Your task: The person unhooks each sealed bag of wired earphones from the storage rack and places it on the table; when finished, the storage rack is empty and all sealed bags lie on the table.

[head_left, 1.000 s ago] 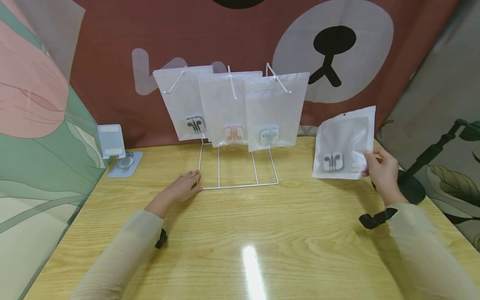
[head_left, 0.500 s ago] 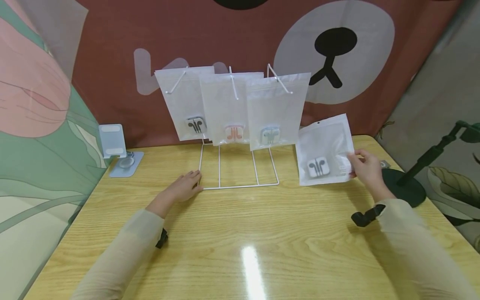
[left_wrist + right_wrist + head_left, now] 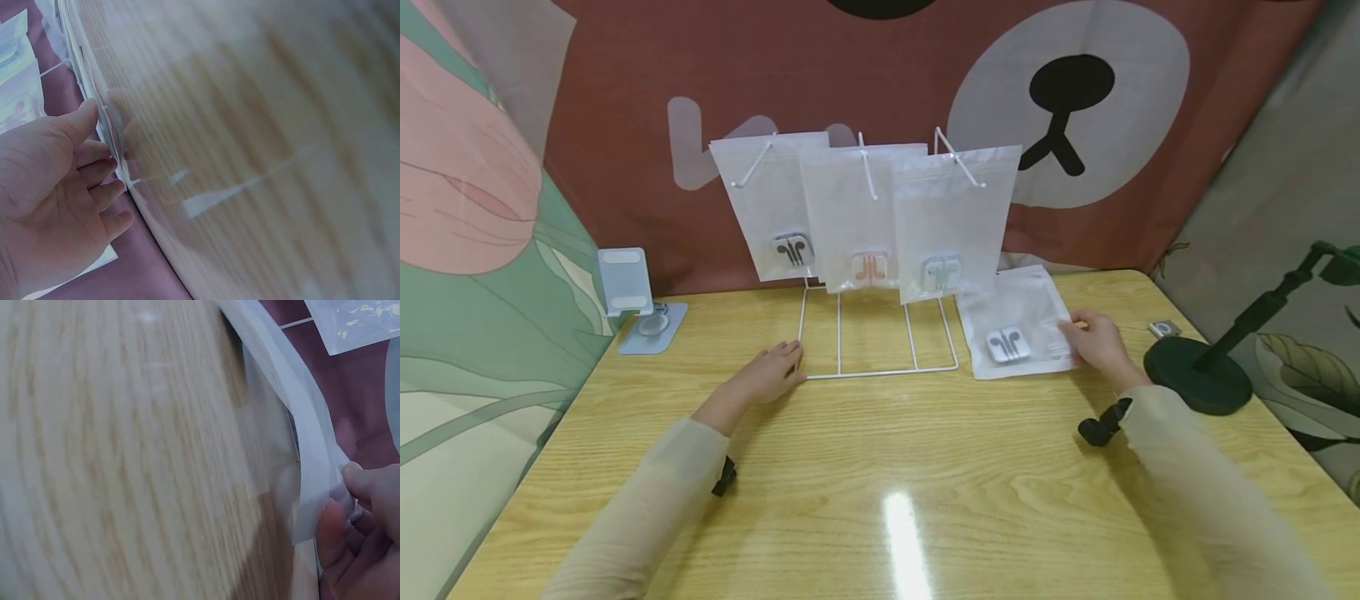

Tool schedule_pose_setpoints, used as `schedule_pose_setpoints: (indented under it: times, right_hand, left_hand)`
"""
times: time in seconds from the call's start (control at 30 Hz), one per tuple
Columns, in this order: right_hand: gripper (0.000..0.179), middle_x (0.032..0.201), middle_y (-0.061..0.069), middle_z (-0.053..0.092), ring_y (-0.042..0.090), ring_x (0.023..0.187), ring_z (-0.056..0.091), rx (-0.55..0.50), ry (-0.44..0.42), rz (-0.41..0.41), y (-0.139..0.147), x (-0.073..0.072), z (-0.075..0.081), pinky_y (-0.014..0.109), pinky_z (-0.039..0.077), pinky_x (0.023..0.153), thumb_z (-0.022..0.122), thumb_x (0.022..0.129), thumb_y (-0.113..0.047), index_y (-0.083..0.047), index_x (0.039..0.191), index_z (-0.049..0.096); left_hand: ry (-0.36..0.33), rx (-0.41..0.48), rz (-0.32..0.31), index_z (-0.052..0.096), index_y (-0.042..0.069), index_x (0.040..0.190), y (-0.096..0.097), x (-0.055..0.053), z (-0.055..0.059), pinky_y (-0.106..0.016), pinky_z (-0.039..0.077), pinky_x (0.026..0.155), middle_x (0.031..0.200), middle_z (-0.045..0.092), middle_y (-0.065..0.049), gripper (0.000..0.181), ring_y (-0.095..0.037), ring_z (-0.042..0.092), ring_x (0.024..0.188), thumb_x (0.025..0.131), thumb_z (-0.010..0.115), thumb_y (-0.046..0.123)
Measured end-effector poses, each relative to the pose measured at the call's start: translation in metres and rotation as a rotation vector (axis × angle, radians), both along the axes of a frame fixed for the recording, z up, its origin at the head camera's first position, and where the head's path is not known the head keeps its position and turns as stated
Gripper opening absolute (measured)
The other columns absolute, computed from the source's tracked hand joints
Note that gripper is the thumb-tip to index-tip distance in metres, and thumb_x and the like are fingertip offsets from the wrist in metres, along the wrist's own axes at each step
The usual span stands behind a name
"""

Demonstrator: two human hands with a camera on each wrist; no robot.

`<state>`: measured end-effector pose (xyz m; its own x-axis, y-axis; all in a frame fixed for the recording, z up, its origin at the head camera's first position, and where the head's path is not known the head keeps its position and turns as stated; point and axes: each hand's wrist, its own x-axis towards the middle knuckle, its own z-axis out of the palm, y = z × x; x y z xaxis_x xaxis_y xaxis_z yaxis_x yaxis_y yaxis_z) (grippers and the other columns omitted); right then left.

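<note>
My right hand (image 3: 1097, 343) pinches the right edge of a clear-fronted white zip bag (image 3: 1037, 312) between thumb and fingers. A boxed pair of earphones (image 3: 1008, 343) with grey buds shows in the bag's lower left. The bag slants low over the table, its upper left behind a hanging bag. In the right wrist view its pale lower edge (image 3: 312, 456) curves up from the fingers. My left hand (image 3: 763, 373) rests with loosely bent fingers on the front left corner of a white wire display rack (image 3: 880, 372). Three similar bags (image 3: 955, 221) hang from its hooks.
A light blue phone stand (image 3: 625, 283) stands at the back left. A dark green lamp base (image 3: 1198, 375) and a small silver square object (image 3: 1164, 328) sit at the right. Printed cloth (image 3: 850, 67) backs the wooden table (image 3: 820, 467).
My right hand has carried the bag left and lower, from beside the lamp to near the rack, tilting it flatter. The small silver object has come into sight. My left hand stays put.
</note>
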<state>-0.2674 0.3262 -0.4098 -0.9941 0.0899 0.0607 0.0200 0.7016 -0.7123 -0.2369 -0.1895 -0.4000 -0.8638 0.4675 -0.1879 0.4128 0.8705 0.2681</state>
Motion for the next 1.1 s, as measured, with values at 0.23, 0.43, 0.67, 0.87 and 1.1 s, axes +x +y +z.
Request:
schedule_pose_setpoints:
  times: [0.23,0.43,0.67,0.87,1.1]
  right_hand:
    - [0.045,0.065,0.008,0.052,0.016,0.045,0.05,0.048,-0.109,0.039,-0.002,-0.005,-0.005,0.03,0.042,0.043,0.052,0.094,-0.035,0.008,0.107,0.054]
    - [0.043,0.066,0.008,0.052,0.016,0.047,0.05,0.107,-0.166,0.03,-0.002,-0.009,-0.006,0.03,0.043,0.044,0.053,0.093,-0.035,0.006,0.103,0.057]
    - [0.041,0.068,0.008,0.055,0.017,0.048,0.052,0.123,-0.147,0.017,-0.003,-0.01,-0.005,0.031,0.044,0.044,0.056,0.091,-0.034,0.006,0.099,0.059]
    - [0.039,0.066,0.006,0.056,0.018,0.05,0.052,0.157,-0.123,0.021,-0.001,-0.01,-0.004,0.031,0.043,0.045,0.058,0.09,-0.034,0.004,0.091,0.061]
    - [0.038,0.063,0.006,0.055,0.019,0.05,0.05,0.169,-0.121,0.01,0.005,-0.012,-0.006,0.031,0.041,0.044,0.058,0.09,-0.034,0.004,0.087,0.061]
  left_hand:
    - [0.002,0.006,0.001,0.025,-0.012,0.139,0.0,0.001,0.0,-0.056,0.012,0.106,0.145,0.019,-0.027,0.057,-0.043,0.015,0.133,0.099,0.043,0.024]
    - [-0.001,0.005,-0.001,0.025,-0.012,0.139,0.001,0.002,0.002,-0.056,0.012,0.106,0.146,0.019,-0.027,0.057,-0.043,0.015,0.133,0.099,0.043,0.024]
    - [-0.009,0.012,-0.002,0.024,-0.012,0.139,0.001,0.002,0.004,-0.056,0.011,0.106,0.145,0.018,-0.027,0.056,-0.043,0.014,0.133,0.099,0.043,0.023]
    - [-0.012,0.012,0.001,0.025,-0.012,0.139,0.002,0.002,0.004,-0.056,0.011,0.106,0.145,0.019,-0.027,0.056,-0.043,0.014,0.133,0.099,0.043,0.023]
    - [-0.005,0.009,0.0,0.025,-0.012,0.139,0.001,0.001,0.003,-0.056,0.012,0.106,0.145,0.019,-0.027,0.056,-0.043,0.015,0.133,0.099,0.043,0.023]
